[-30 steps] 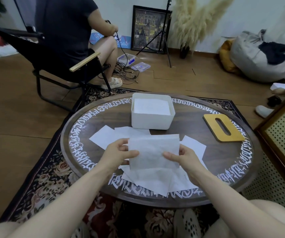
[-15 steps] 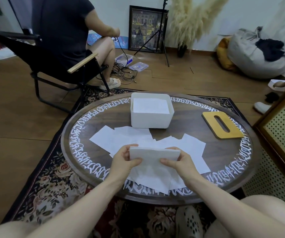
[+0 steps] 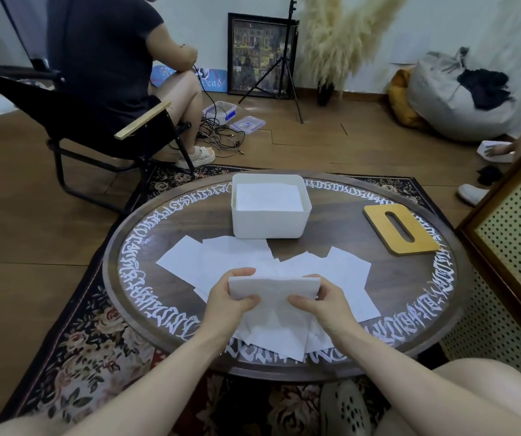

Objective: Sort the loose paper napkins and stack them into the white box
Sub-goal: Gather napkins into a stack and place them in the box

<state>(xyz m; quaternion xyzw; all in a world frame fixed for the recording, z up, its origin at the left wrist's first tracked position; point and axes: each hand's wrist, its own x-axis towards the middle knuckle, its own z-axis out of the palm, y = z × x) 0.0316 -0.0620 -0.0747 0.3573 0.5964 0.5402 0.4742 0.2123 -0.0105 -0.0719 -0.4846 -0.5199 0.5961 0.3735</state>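
A white box [image 3: 270, 223] stands at the far middle of the round dark table [image 3: 410, 297], with a flat stack of napkins [image 3: 268, 196] inside it. Several loose white napkins [image 3: 221, 259] lie scattered between the box and the near edge. Low over that pile, a folded white napkin [image 3: 273, 287] is held from both ends. My left hand [image 3: 229, 302] pinches its left end and my right hand [image 3: 320, 302] pinches its right end, thumbs on top.
A yellow wooden lid with a slot [image 3: 400, 229] lies at the table's right. A person sits in a black folding chair [image 3: 102, 130] at the far left. A perforated cabinet [image 3: 510, 247] stands close on the right. A patterned rug [image 3: 73, 357] lies under the table.
The napkin, held open and upright a second ago, has been folded in half and lowered toward the pile. Both hands have come nearer to me.
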